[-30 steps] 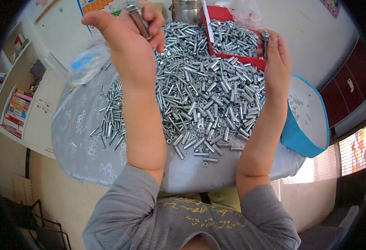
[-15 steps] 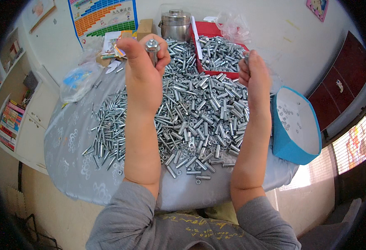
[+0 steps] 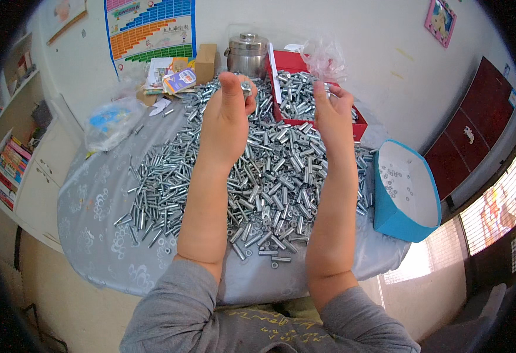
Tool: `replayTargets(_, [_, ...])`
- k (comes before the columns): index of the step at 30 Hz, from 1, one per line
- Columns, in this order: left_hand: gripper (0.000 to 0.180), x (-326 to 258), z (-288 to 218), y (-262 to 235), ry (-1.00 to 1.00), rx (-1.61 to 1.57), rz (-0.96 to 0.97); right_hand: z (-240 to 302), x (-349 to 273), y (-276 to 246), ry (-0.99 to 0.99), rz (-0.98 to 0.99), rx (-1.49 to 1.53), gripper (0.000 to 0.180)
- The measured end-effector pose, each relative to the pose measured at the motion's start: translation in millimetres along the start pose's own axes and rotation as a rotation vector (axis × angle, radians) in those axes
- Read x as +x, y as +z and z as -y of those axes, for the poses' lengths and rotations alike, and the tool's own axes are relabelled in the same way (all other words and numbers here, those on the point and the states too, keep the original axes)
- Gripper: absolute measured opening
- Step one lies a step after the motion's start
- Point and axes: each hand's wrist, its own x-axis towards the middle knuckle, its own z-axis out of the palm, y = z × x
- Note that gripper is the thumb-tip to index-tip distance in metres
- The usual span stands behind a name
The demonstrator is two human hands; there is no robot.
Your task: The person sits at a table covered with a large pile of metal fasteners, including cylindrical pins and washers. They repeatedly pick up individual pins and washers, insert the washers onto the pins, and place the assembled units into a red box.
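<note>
My left hand (image 3: 225, 120) is closed around a silver sleeve anchor bolt (image 3: 246, 88), with its nut end showing beside the raised thumb. Across from it, my right hand (image 3: 334, 115) pinches a small shiny metal piece (image 3: 328, 90); the fingers cover most of it, so its kind is unclear. Both hands are held above a wide heap of metal sleeves (image 3: 281, 182) on the table. Thin bolts (image 3: 152, 200) make up the heap's left side. Several loose nuts lie along its near edge.
Behind my right hand stands a red box (image 3: 358, 125) filled with finished-looking anchors. A blue box (image 3: 405, 226) with washers sits at the table's right edge. A steel pot (image 3: 248, 56), a cardboard box (image 3: 205, 63) and a plastic bag (image 3: 114, 120) line the back and left.
My right hand has moved left, from beside the red box to in front of it, nearer my left hand. The left hand has turned slightly and still holds the anchor bolt. The view has shifted.
</note>
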Motion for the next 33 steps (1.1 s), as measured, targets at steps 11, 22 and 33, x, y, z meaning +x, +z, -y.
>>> replayTargets(11, [0.075,-8,-2,11,-0.022,0.047,0.023,-12,0,-7,0.19,0.303,0.046,0.037])
replayTargets(22, [0.071,12,-47,28,-0.026,-0.381,-0.201,-13,-13,18,0.036,0.134,0.058,0.034])
replayTargets(33, [0.074,-2,-16,14,-0.139,-0.152,-0.04,-18,-3,6,0.122,0.251,0.152,0.032])
